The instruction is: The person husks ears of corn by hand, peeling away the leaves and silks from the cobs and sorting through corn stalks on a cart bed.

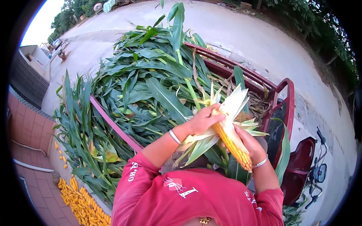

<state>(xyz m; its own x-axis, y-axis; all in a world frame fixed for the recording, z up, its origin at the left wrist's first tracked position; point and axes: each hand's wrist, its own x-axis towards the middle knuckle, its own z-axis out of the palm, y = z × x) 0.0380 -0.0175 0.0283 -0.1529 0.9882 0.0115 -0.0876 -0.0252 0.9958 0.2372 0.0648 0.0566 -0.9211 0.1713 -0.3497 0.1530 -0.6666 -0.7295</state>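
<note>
A yellow corn cob (232,146) points down toward my body, its pale husk (234,101) peeled back and still around its base. My left hand (206,119) is closed on the base of the cob and the husk, thumb across the top. Along the cob's right side lies my right hand (249,143), its fingers partly hidden behind the cob and husk. A green stalk (191,92) with long leaves runs up and away from the husk. Beneath both hands spreads a large heap of green corn stalks (143,83).
The red metal rail (241,69) of a cart borders the heap on the right, a pink bar (113,122) on the left. Husked cobs (85,203) lie in a pile at the lower left. A dark red seat (299,169) and handlebars (320,173) stand at the right.
</note>
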